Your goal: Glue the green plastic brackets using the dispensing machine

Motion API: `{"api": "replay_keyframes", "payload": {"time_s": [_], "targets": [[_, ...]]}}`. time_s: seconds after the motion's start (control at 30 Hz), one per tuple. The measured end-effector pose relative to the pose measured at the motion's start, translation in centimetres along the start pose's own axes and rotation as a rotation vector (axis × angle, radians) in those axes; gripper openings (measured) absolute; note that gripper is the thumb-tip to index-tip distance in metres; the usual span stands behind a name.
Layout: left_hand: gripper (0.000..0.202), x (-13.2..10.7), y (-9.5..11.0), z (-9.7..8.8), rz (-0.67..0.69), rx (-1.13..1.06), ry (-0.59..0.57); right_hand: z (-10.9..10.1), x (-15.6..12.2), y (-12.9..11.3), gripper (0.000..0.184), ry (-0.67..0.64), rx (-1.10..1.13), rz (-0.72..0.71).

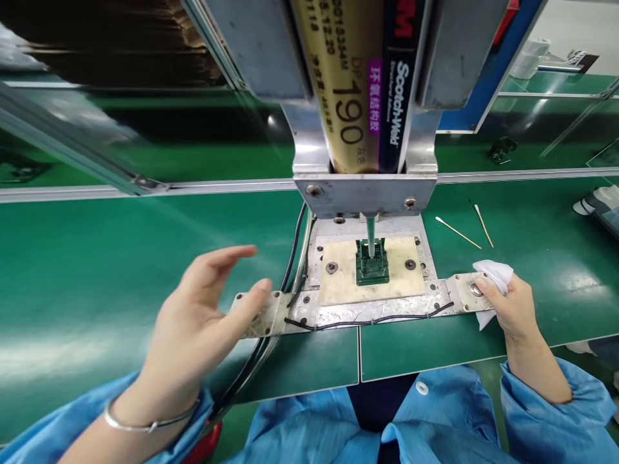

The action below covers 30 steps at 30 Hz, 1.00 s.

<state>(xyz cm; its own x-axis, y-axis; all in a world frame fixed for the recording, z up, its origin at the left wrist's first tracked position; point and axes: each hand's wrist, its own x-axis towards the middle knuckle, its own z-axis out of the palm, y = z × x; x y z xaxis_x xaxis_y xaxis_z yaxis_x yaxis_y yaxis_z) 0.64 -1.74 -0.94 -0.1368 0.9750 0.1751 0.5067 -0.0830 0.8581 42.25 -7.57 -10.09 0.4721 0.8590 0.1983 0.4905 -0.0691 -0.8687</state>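
Note:
Fingers apart, my left hand (207, 316) hovers by the left end of the metal base plate (333, 316), with nothing in it. My right hand (515, 306) grips a white cloth (498, 274), its thumb resting by the round button (476, 290) on the plate's right end. A small green circuit-board part (372, 274) sits on the cream pad (406, 280) in the middle of the base. Above it, a thin nozzle (371, 235) points down into the part. The nozzle comes from a gold-and-black adhesive cartridge (358, 84) in a metal holder (365, 193).
Two cotton swabs (459, 232) lie right of the base on the green table (97, 270). Black cables (294, 248) run along the base's left side and over the front edge. A metal rail (217, 185) crosses behind. Another dark part (503, 149) stands beyond it.

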Motion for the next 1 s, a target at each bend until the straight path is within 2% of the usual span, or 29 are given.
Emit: {"api": "replay_keyframes", "payload": {"time_s": [0.1, 0.17, 0.23, 0.37, 0.43, 0.5, 0.63, 0.77, 0.83, 0.93, 1.0], "targets": [[0.061, 1.4, 1.8, 2.4, 0.149, 0.008, -0.256, 0.0, -0.1, 0.1, 0.05, -0.008, 0.01, 0.018], [0.078, 2.3, 2.4, 4.5, 0.133, 0.015, -0.415, 0.0, -0.1, 0.1, 0.05, -0.014, 0.019, 0.035], [0.087, 3.1, 2.6, 6.4, 0.108, 0.026, -0.551, 0.0, -0.2, 0.2, 0.051, -0.023, 0.031, 0.054], [0.066, 3.7, 2.9, 8.5, 0.1, -0.077, -0.685, 0.1, -0.1, 0.0, 0.052, -0.041, 0.049, 0.068], [0.059, 3.7, 3.4, 8.6, 0.056, -0.199, -0.705, 0.1, -0.1, -0.2, 0.052, -0.048, 0.051, 0.047], [0.058, 3.6, 4.0, 8.3, -0.047, -0.266, -0.721, 0.2, 0.0, -0.4, 0.051, -0.054, 0.054, 0.024], [0.044, 3.5, 5.4, 7.2, -0.272, -0.287, -0.773, 0.2, 0.0, -0.7, 0.05, -0.055, 0.056, -0.003], [0.043, 2.9, 6.3, 6.4, -0.441, -0.3, -0.918, 0.1, 0.0, -0.6, 0.051, -0.068, 0.044, 0.007], [0.043, 1.9, 6.4, 5.9, -0.528, -0.352, -0.924, 0.2, 0.1, -0.2, 0.053, -0.062, 0.047, 0.029], [0.043, -0.2, 6.2, 4.9, -0.708, -0.558, -0.944, 0.0, -0.1, 0.8, 0.053, 0.094, 0.051, 0.051], [0.05, -1.9, 5.9, 4.3, -0.799, -0.762, -1.044, -0.3, -1.0, 1.1, 0.053, 0.209, 0.05, 0.004]]}}
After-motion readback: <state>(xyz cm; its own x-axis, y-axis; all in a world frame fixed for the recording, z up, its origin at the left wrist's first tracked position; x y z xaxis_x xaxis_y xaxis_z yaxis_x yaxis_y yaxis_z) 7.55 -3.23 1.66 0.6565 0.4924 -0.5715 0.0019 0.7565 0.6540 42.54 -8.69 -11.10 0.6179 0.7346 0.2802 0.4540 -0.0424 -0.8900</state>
